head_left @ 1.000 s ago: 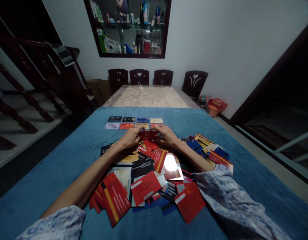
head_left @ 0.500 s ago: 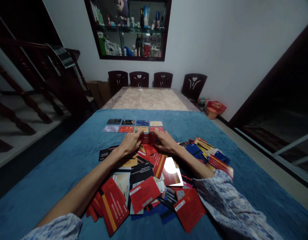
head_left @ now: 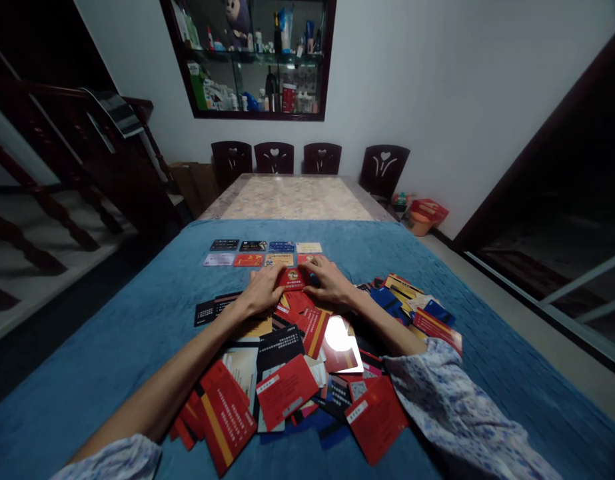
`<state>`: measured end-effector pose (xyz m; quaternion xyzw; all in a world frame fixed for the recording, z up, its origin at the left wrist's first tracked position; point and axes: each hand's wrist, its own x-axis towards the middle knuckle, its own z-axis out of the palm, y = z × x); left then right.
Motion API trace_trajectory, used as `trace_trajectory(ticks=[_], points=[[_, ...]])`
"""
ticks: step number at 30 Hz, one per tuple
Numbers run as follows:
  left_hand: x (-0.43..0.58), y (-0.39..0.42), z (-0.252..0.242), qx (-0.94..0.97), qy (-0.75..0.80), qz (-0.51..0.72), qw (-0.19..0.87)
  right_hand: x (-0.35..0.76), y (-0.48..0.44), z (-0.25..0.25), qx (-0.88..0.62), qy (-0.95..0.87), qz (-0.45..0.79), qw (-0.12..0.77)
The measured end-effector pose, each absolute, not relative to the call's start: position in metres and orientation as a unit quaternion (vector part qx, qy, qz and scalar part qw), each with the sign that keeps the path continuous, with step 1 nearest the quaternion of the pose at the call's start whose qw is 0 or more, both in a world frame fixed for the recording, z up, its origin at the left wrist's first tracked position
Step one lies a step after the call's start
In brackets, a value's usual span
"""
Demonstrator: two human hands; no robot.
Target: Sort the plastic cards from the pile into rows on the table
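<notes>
Between my two hands a red card (head_left: pixel 294 279) is held at its left and right edges, tilted so its printed face shows. My left hand (head_left: pixel 262 289) closes on the left edge, my right hand (head_left: pixel 329 283) on the right. Just beyond, two rows of cards lie on the blue cloth, among them a black card (head_left: pixel 224 245), a blue card (head_left: pixel 282 247), a purple card (head_left: pixel 218 260) and an orange-yellow card (head_left: pixel 279 260). Under my wrists and forearms spreads a loose heap of overlapping cards, with a red card (head_left: pixel 287 392) near its middle.
The blue cloth (head_left: pixel 152 320) covers the near part of the table; a bare patterned tabletop (head_left: pixel 302 199) shows beyond. More cards, including a yellow card (head_left: pixel 404 287), lie right of my right forearm. Several dark chairs (head_left: pixel 274 157) stand at the far end.
The red card between my hands has tipped so its printed face now shows more clearly. Both hands stay at nearly the same place; the whole view has shifted slightly.
</notes>
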<state>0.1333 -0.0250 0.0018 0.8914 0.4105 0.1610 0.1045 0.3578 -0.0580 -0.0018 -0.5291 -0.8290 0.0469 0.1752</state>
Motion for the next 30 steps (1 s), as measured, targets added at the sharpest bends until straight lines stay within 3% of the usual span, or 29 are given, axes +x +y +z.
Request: trace_trajectory(ticks=[17, 30], points=[[0.142, -0.022, 0.02, 0.904, 0.393, 0.133, 0.1, 0.377, -0.054, 0.013, -0.526, -0.839, -0.007, 0.137], [0.171, 0.003, 0.048, 0.922, 0.378, 0.089, 0.006, 0.397, -0.03, 0.024, -0.564, -0.815, -0.036, 0.125]])
